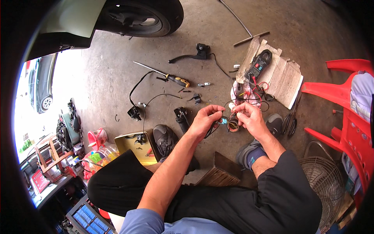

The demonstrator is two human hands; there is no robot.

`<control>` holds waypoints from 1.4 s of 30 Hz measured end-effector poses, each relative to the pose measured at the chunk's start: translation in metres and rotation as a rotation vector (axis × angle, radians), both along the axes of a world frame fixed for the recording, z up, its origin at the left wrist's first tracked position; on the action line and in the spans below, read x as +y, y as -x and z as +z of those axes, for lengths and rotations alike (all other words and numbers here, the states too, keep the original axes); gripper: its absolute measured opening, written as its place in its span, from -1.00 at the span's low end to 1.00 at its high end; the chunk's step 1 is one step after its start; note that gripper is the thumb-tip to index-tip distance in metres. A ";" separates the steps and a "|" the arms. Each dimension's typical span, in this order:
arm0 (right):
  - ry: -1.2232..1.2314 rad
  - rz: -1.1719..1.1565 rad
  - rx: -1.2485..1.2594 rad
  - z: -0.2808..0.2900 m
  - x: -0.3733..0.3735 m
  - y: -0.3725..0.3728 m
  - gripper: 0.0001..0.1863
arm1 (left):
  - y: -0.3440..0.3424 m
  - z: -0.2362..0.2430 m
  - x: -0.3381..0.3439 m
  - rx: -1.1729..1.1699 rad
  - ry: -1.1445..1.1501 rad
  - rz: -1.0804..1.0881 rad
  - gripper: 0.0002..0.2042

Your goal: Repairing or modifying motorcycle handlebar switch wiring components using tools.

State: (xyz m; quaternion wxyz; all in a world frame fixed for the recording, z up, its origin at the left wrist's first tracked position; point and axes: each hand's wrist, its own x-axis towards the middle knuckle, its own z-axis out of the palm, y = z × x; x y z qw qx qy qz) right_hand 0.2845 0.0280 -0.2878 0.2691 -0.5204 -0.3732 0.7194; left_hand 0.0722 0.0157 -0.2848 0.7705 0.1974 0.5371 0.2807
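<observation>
My left hand (205,121) is closed, its thumb and fingers pinching a black cable (210,130) beside a small light-blue connector (223,121). Just to the right, my right hand (251,120) is closed at the upper edge of a round brown ring-shaped part (233,124) with thin wires inside; its exact kind is unclear. Fingers hide part of both grips. Beyond my hands a clamp meter (258,65), black with red trim, lies on a torn cardboard sheet (282,78). Its red and black leads come down near my right hand.
On the floor lie a brake lever (194,54), a yellow-black screwdriver (177,80), a switch housing (134,113), a black handlebar grip (182,119) and a T-shaped bar (251,38). A yellow tray (124,144) is left, a red chair (331,91) right, a wheel (156,19) far left.
</observation>
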 end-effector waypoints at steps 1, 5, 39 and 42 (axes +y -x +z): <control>0.001 0.000 0.002 0.000 0.000 0.000 -0.89 | 0.000 0.000 0.000 0.009 0.000 -0.001 -0.79; -0.001 0.009 -0.019 0.001 0.001 -0.002 -0.89 | -0.002 0.001 0.002 0.003 0.007 0.006 -0.80; -0.046 0.001 -0.026 -0.005 0.000 -0.002 -0.89 | -0.005 0.002 -0.008 0.127 -0.010 0.028 -0.83; -0.050 0.008 -0.048 -0.005 0.000 -0.001 -0.89 | -0.004 0.001 -0.010 0.127 -0.020 0.049 -0.84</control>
